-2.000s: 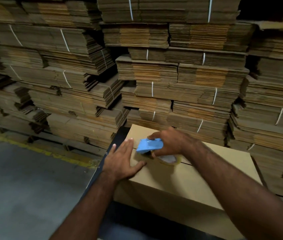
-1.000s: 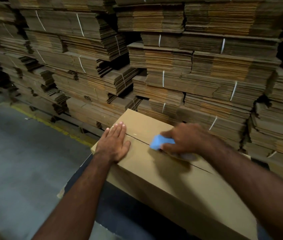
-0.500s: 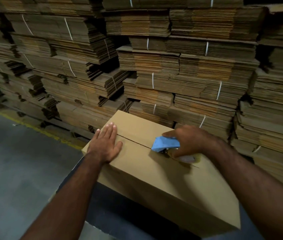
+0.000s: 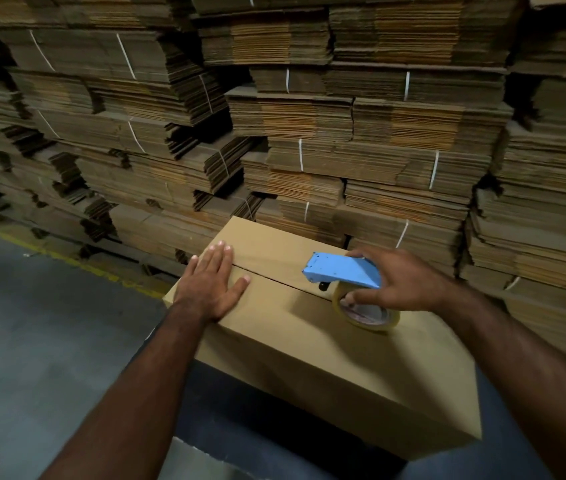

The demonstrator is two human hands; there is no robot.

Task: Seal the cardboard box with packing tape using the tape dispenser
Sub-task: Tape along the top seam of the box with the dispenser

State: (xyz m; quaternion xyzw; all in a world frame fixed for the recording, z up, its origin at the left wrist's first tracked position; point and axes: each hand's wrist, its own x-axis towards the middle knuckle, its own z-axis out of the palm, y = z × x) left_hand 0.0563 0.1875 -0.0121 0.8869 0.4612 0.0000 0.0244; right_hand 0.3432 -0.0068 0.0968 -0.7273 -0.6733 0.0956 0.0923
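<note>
Gripping blue tape dispenser (image 4: 342, 270) over closed cardboard box (image 4: 309, 344) seam: right hand (image 4: 402, 284); left hand (image 4: 210, 284) flat, fingers straight, on lid.

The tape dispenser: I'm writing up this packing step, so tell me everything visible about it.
The tape dispenser has a flat blue body, seemingly metal or plastic, with a small dark roller under its front end. A roll of clear yellowish tape hangs beneath it. It sits tilted over the cardboard box, near the top seam, roll against the box top. The right hand grips it, fingers curled around the roll.

A dark platform (image 4: 240, 420) carries the cardboard box (image 4: 309, 355).
</note>
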